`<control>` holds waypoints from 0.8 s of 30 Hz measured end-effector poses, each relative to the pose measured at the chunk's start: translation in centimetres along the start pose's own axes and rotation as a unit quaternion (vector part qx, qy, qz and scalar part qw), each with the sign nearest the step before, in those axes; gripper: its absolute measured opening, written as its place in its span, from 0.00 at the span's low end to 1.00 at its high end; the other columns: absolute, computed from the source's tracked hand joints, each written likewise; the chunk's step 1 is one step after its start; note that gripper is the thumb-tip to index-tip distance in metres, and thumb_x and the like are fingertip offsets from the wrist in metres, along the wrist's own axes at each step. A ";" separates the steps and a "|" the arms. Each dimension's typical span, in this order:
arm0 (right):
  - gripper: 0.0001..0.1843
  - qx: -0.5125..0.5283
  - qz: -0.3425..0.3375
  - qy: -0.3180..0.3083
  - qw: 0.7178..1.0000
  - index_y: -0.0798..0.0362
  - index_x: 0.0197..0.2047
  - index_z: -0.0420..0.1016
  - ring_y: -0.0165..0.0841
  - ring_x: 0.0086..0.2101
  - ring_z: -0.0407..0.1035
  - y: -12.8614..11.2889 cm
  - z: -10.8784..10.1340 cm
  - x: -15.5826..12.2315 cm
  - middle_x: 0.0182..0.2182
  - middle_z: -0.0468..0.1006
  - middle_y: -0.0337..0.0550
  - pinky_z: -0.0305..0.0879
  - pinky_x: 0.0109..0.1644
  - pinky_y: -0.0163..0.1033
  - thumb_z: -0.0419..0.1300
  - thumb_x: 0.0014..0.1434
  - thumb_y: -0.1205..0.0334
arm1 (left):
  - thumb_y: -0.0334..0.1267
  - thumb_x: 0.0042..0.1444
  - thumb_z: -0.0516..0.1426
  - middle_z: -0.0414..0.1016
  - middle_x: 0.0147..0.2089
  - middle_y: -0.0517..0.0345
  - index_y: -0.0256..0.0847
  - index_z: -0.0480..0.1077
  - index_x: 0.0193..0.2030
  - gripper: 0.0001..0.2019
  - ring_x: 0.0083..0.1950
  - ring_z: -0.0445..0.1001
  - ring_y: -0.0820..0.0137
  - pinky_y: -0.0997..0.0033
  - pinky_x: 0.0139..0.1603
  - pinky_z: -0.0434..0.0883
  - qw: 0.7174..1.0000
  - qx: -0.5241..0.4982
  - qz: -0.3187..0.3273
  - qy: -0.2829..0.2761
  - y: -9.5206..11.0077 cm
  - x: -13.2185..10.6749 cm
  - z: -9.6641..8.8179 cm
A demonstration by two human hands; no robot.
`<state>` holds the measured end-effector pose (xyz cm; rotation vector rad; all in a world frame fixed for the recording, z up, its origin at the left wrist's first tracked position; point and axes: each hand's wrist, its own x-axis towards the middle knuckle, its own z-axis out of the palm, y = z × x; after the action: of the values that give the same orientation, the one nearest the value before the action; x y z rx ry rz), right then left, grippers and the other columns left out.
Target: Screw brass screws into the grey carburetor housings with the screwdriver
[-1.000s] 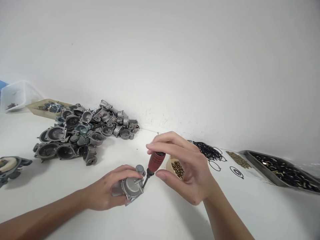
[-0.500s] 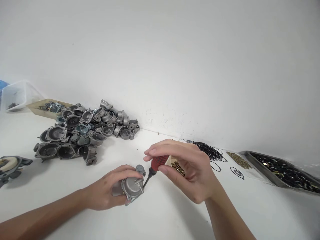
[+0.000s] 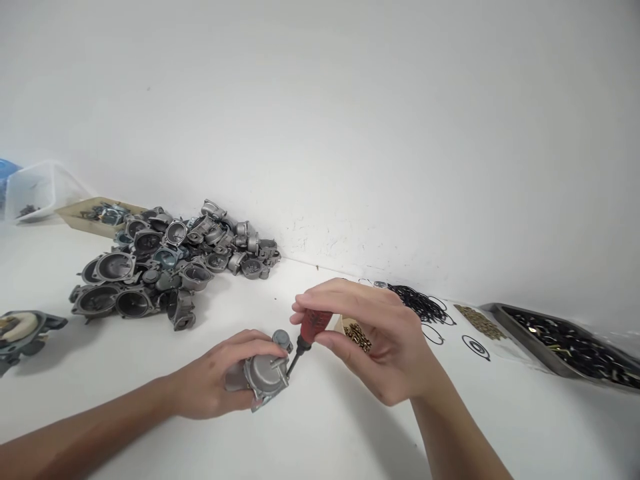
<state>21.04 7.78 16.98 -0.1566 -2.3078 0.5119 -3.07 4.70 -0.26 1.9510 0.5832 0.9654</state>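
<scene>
One red screwdriver (image 3: 311, 325), rounded, seemingly cast housing (image 3: 264, 375)

— Left hand (image 3: 215, 377)?
— Palm down, fingers (image 3: 250, 341) curled tight in a grip. The left forearm (image 3: 75, 437) lies low, reaching back to its left.
— Right hand (image 3: 385, 347)?
— Just right of it and a little higher. Thumb and fingertips (image 3: 300, 305) pinch together, pointing left, and the wrist is bent.

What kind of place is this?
Probably a small workshop bench: a heap of grey cast-metal housings, a dark tray of small black parts, and the right hand holding a red-handled screwdriver to one grey metal housing in the left hand.
</scene>
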 end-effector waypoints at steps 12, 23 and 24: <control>0.16 -0.006 -0.003 0.019 1.000 0.56 0.56 0.83 0.30 0.36 0.80 0.2 0.1 0.2 0.38 0.83 0.44 0.80 0.38 0.35 0.70 0.65 0.72 | 0.30 0.64 0.67 0.72 0.67 0.50 0.58 0.67 0.72 0.33 0.65 0.74 0.53 0.47 0.68 0.72 1.000 -0.016 0.009 -0.003 -0.2 0.0 -0.2; 0.22 0.022 0.002 0.002 1.000 0.57 0.63 0.79 0.32 0.38 0.81 0.1 0.0 0.0 0.40 0.87 0.46 0.82 0.44 0.41 0.65 0.68 0.75 | 0.27 0.62 0.66 0.72 0.66 0.51 0.57 0.67 0.71 0.33 0.65 0.74 0.54 0.50 0.68 0.72 1.000 0.002 0.017 -0.001 0.0 0.2 -0.2; 0.21 0.017 0.001 0.003 1.000 0.57 0.63 0.79 0.32 0.37 0.81 0.2 0.0 0.0 0.39 0.87 0.46 0.82 0.44 0.40 0.66 0.68 0.74 | 0.27 0.62 0.66 0.71 0.66 0.51 0.57 0.67 0.71 0.33 0.64 0.75 0.55 0.50 0.67 0.73 1.000 0.001 0.016 -0.001 0.0 0.2 -0.2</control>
<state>21.01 7.93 16.90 -0.1431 -2.2914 0.5508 -3.14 4.94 -0.05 1.9675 0.5535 0.9817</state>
